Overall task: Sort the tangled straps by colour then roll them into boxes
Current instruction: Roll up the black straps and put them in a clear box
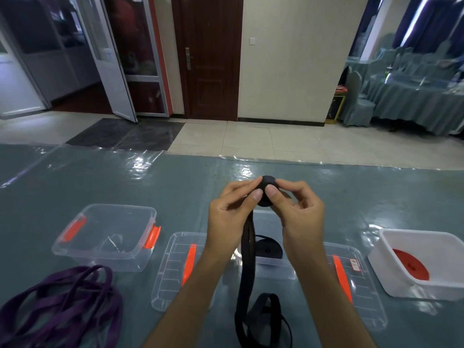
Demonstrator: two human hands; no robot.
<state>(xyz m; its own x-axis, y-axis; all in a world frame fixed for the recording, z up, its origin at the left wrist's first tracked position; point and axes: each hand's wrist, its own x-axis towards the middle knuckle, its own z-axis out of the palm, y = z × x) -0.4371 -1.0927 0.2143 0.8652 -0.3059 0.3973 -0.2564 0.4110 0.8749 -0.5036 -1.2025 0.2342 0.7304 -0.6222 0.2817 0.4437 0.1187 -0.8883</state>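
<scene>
Above the table, my left hand [232, 209] and my right hand [295, 209] both pinch a small black strap roll [268, 183] between thumbs and fingers. Its loose black strap tail [247, 272] hangs down between my forearms and loops on the table near the front edge. Under my hands stands a clear box [273, 268] holding a finished black roll [270, 247]. A red roll [410, 264] lies in the white box [391, 241] at the right. A loose purple strap pile [62, 305] lies at the front left.
An empty clear box [75, 243] with orange latches stands at the left. Two clear lids with orange clips lie flat, one [173, 270] left of my arms and one [361, 285] right of them. The table [75, 177] has a glossy grey-blue plastic cover.
</scene>
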